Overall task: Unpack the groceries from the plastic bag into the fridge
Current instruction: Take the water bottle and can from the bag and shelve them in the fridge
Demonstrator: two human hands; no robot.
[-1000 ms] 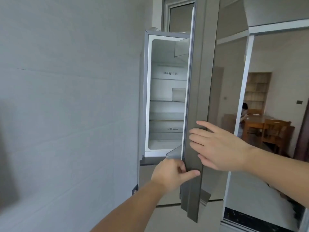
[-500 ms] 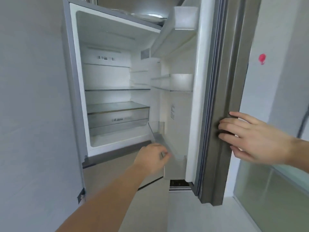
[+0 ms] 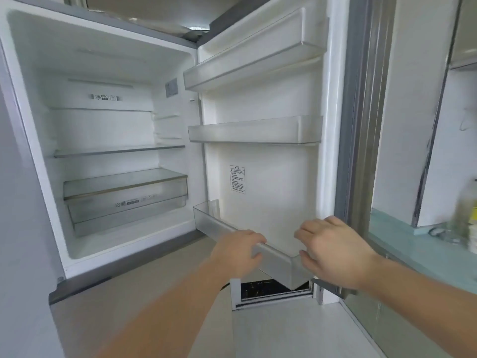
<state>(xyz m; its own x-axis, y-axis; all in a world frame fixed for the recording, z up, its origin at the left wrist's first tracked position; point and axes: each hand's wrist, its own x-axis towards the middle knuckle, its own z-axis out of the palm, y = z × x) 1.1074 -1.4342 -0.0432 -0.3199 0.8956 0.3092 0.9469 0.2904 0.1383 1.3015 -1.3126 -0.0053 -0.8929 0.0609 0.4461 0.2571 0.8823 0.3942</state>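
Fridge door's lowest bin, a long translucent plastic trough (image 3: 219,223), runs from near right to far left; left hand (image 3: 236,251) curls over its front rim, right hand (image 3: 333,251) wraps its rounded near corner, both grasping it. Behind, the glossy white door liner (image 3: 271,182) carries two more clear bins, and the open white fridge cavity (image 3: 111,130) shows glass shelves and a clear drawer (image 3: 126,202)
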